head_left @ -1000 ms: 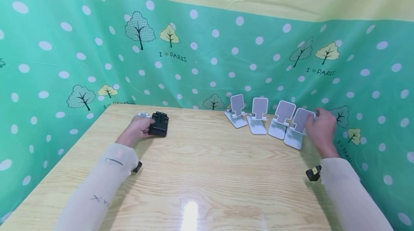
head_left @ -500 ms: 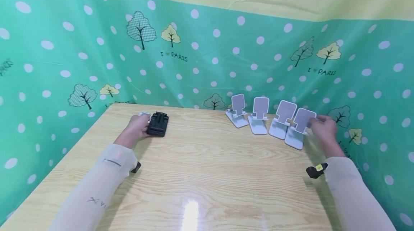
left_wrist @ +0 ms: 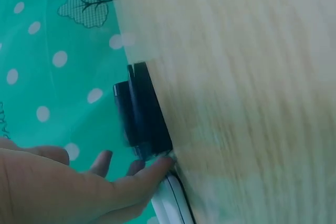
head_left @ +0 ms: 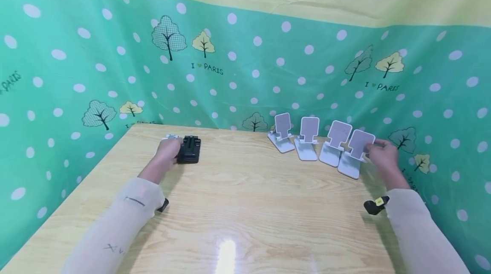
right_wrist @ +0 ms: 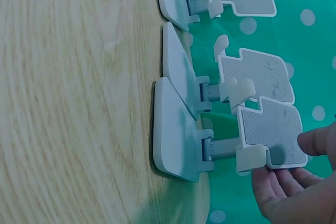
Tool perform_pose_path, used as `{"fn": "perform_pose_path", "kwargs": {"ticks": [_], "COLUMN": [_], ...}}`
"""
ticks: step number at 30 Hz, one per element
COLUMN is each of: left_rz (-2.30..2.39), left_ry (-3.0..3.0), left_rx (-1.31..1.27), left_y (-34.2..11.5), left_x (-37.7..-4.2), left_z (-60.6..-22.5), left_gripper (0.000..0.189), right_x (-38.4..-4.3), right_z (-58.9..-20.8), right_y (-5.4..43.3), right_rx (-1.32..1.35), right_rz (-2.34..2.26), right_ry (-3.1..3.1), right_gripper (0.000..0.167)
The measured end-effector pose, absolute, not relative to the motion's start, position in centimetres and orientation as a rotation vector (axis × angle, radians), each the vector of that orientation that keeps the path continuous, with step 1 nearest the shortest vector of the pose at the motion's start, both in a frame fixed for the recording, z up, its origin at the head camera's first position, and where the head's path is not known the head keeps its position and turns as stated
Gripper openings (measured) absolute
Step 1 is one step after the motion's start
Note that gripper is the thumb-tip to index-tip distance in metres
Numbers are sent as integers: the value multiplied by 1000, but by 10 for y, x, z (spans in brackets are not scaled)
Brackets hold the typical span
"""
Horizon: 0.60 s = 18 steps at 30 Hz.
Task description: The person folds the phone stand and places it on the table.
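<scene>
Near the table's far left corner lies a black folded phone stand (head_left: 189,149). My left hand (head_left: 167,150) is at its left side, the fingers fairly straight; in the left wrist view a fingertip (left_wrist: 167,162) touches or nearly touches the stand's near end. A white item (left_wrist: 173,203) with a dark edge is partly hidden by this hand. At the right, my right hand (head_left: 383,154) holds the upright plate of the rightmost white phone stand (head_left: 356,150), thumb (right_wrist: 311,141) at its front edge and fingers curled behind and below it.
Several white phone stands stand in a slanting row, among them the leftmost stand (head_left: 282,131), a second stand (head_left: 307,137) and a third stand (head_left: 334,142). The wooden table (head_left: 245,206) meets a green dotted curtain (head_left: 215,52) at the back and sides.
My left hand has shifted slightly over the black phone stand's left side and loosened, with the stand moving little. My right hand has drawn slightly rightward along the rightmost stand's plate.
</scene>
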State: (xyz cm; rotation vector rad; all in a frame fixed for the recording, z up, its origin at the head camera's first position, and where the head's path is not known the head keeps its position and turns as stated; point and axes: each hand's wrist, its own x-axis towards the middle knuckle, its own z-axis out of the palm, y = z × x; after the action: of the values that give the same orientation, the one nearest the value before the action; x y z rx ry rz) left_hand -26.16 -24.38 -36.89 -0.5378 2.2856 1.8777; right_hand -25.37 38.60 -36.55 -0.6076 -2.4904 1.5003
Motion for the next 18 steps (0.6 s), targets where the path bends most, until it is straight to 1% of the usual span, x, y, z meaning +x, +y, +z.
{"fn": "perform_pose_path", "kwargs": {"ticks": [3,6,13,18], "left_rz": [1778,1625,971,541], "left_ry": [2389,2531,2897,3029], "left_rx": [-465,-330,145,309], "left_y": [-240,-236,-217,-210], "left_x": [-258,-253,-255,-257], "left_z": [-369,-368,-373,-379], "left_gripper": [59,56,40,32], "right_x": [-254,-253,-256,-259], "right_z": [-367,-366,-363,-363], "right_y": [387,387,388,389], "right_rx": [-598,-600,-628,-645], "right_rz": [1496,1519,1564,1576], "right_ry": [-2501,-2490,-2463,-2451], "right_gripper": [63,62,62,59]}}
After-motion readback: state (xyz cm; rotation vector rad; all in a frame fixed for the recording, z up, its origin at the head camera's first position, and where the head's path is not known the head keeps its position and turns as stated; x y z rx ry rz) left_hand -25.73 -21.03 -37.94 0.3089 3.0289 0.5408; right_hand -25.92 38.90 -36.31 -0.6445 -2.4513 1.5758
